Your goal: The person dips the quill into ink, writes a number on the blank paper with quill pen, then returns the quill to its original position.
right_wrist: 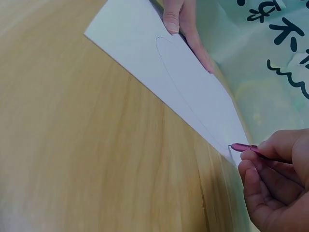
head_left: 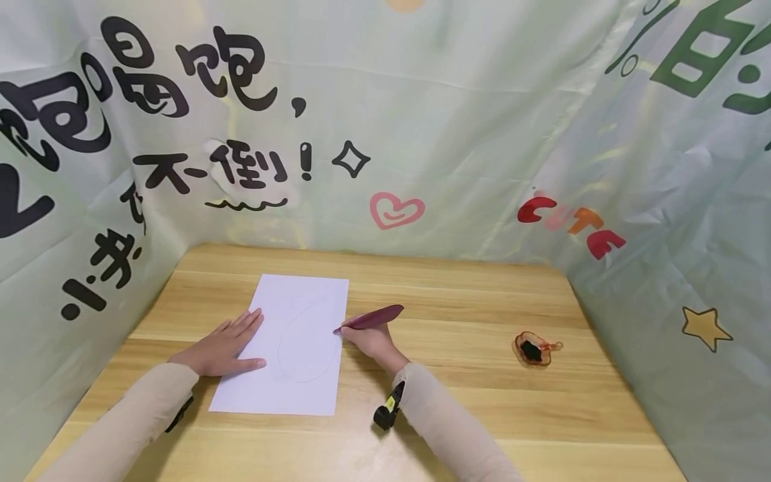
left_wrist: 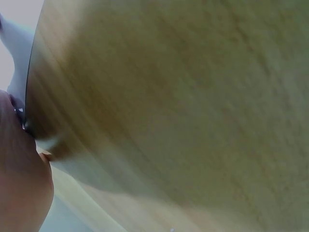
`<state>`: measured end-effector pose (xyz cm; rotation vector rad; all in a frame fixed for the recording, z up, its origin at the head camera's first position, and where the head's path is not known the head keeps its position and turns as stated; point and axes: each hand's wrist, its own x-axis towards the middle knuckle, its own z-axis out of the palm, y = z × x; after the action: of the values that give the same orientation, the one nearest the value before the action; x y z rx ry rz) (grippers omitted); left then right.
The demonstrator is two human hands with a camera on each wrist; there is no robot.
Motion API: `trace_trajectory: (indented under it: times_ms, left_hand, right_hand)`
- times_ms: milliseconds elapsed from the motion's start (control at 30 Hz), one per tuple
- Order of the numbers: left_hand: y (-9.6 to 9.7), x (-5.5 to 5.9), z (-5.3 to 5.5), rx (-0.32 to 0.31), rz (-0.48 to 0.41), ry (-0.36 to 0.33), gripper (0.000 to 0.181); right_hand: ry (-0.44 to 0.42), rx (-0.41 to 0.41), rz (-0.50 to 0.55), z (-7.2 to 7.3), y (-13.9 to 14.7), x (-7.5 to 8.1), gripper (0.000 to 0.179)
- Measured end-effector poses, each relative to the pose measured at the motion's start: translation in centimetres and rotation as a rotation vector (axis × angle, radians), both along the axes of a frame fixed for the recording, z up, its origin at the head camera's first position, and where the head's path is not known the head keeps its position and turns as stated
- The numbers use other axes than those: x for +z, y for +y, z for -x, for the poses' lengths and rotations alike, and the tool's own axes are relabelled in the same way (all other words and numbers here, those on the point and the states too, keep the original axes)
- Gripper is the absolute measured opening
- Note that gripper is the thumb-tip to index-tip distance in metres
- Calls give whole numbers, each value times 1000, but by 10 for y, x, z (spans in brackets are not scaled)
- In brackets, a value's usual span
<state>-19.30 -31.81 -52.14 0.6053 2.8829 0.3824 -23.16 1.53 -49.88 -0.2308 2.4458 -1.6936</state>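
Note:
A white sheet of paper (head_left: 274,395) lies on the wooden table with a thin curved outline drawn on it. My left hand (head_left: 225,348) rests flat on the sheet's left edge, fingers straight and thumb spread; in the left wrist view only part of the hand (left_wrist: 24,179) shows at the left border. Near the right edge of the paper, my right hand (head_left: 373,345) pinches a maroon quill pen (head_left: 379,316) between thumb and fingers. Its dark tip is right at the end of the line in the right wrist view, where the remaining fingers of the right hand (right_wrist: 277,181) are curled.
Toward the right of the table (head_left: 470,402) stands a small see-through orange dish (head_left: 544,348) with something black in it. Printed fabric (head_left: 470,167) surrounds the table at the back and sides. A black strap device (head_left: 388,406) is worn on the right wrist.

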Motion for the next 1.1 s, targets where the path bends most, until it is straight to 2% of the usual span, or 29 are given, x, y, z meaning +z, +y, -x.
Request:
trace_trajectory:
  times_ms: [167,433,700,867,1000,1100]
  left_hand:
    - [0,3,-3,-32,-59,29,98]
    - [1,1,0,5,-1,-7,102]
    - [1,3,0,13,3,-27,103]
    - [3,4,-2,9,-7,-3,102]
    - [4,6,-4,-15,-42,41,99]
    - [4,7,-4,-13,-39,43,99]
  right_hand:
    - [-16,-19,14,3,-8,-1,12]
    - [-90,-51,43,3,-23,2,8]
    - [-110,-65,2,2,-41,2,7]
    - [-129,-66,38,-3,-51,2,9]
    - [-112,-47,66,-7,-58,3,10]
    - [-96,-18,66,-10,-63,3,9]
